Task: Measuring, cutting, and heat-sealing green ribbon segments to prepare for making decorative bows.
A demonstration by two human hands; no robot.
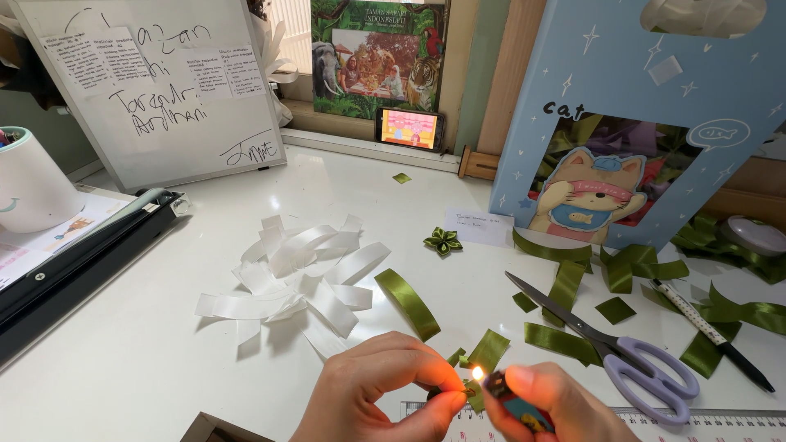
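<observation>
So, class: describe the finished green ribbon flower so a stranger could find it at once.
Start at the blue cat box, then look left past the small white note. The flower lies beside the white ribbon pile: the only green ribbon folded into a pointed star.

A white table [164, 360] fills the view, lit brightly by daylight from a window [291, 33] at the back. A whiteboard [155, 90] leans against the wall on the left, and a jungle poster [377, 57] stands on the sill beside a wooden frame [508, 74]. A tall light blue box [622, 65] with a cartoon cat rises on the right.
</observation>
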